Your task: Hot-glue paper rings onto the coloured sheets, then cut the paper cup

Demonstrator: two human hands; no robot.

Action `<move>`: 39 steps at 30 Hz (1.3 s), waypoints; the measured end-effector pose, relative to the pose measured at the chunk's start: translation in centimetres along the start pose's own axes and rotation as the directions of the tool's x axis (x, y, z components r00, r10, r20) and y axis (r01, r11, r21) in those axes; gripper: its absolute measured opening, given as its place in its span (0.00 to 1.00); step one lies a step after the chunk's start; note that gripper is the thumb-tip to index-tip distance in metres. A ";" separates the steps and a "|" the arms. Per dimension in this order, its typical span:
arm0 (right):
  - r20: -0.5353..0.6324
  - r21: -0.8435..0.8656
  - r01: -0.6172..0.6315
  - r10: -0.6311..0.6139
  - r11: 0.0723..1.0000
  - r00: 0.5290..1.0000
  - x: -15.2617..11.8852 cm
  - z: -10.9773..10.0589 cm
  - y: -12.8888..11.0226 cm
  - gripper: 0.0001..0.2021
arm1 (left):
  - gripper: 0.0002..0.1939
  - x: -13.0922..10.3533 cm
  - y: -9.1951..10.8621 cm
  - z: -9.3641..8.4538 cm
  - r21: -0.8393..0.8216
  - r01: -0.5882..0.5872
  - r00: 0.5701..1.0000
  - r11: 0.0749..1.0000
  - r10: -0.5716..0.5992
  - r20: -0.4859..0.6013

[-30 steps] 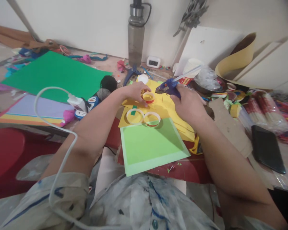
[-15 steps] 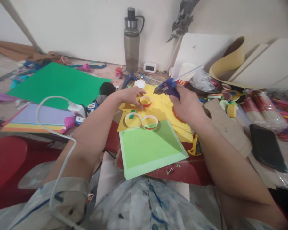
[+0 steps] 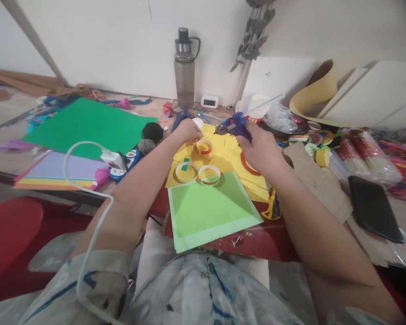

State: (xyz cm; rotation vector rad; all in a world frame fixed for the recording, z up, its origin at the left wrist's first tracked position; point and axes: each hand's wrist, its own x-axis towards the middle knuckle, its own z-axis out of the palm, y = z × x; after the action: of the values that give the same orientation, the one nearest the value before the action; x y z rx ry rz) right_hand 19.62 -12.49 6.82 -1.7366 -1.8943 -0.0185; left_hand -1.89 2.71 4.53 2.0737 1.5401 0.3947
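Observation:
My right hand [image 3: 259,146] is wrapped round the handle of a blue hot glue gun [image 3: 235,125], its nozzle pointing left and a clear glue stick [image 3: 265,104] poking out of its back. My left hand [image 3: 188,132] has its fingers pinched together just behind a paper ring [image 3: 204,147] with a red band; what the fingertips hold, if anything, is too small to see. Two more pale rings, a left one [image 3: 176,174] and a right one [image 3: 219,173], lie side by side nearer me. Under them are yellow paper [image 3: 230,155] and light green sheets [image 3: 213,212].
A grey bottle [image 3: 184,83] and a small clock [image 3: 209,102] stand by the wall. At right are a black phone [image 3: 375,207] and a yellow cutter [image 3: 273,206]. A white cable [image 3: 99,225] crosses my left arm from a plug [image 3: 112,159]. Green card [image 3: 91,126] lies left.
My left hand has drawn back from the front ring's side and its spread fingers have closed into a pinch. The glue gun stays raised in my right hand. The view has tilted slightly.

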 end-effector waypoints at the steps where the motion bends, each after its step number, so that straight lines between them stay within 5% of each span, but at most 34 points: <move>1: 0.007 -0.001 -0.009 0.009 1.000 1.000 0.0 -0.1 0.0 0.22 | 0.08 0.1 0.2 0.0 0.031 -0.002 1.000 1.000 0.002 0.013; 15: -0.002 0.014 -0.056 0.056 0.998 0.998 0.2 -0.4 0.0 0.24 | 0.14 3.6 0.9 1.6 0.145 0.037 0.985 0.989 -0.061 0.162; 19: -0.006 0.009 -0.063 0.063 0.998 0.998 0.4 -0.3 0.3 0.23 | 0.14 4.5 1.7 1.8 0.330 -0.026 0.997 0.943 0.003 0.071; 22: -0.015 0.007 -0.074 0.074 0.997 0.997 0.5 -0.2 0.8 0.22 | 0.17 4.8 2.1 2.1 0.322 -0.085 0.996 0.943 0.089 0.003; 29: -0.079 0.030 -0.073 0.075 0.997 0.994 0.7 -0.4 1.6 0.18 | 0.32 5.2 2.7 3.1 0.377 -0.344 0.937 0.860 0.285 0.204; 32: -0.062 0.036 -0.084 0.086 0.996 0.994 0.8 -0.6 1.6 0.17 | 0.30 5.6 3.0 3.1 0.445 -0.396 0.915 0.803 0.304 0.266; 39: -0.038 0.039 -0.103 0.105 0.994 0.994 0.8 -0.8 1.3 0.17 | 0.28 5.1 3.7 2.2 0.429 -0.327 0.934 0.842 0.218 0.284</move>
State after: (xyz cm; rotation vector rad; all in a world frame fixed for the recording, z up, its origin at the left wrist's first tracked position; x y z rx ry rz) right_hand 21.15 -11.80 7.34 -1.7941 -1.7631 0.0215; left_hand 3.75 6.21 4.41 2.6241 1.2912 -0.1400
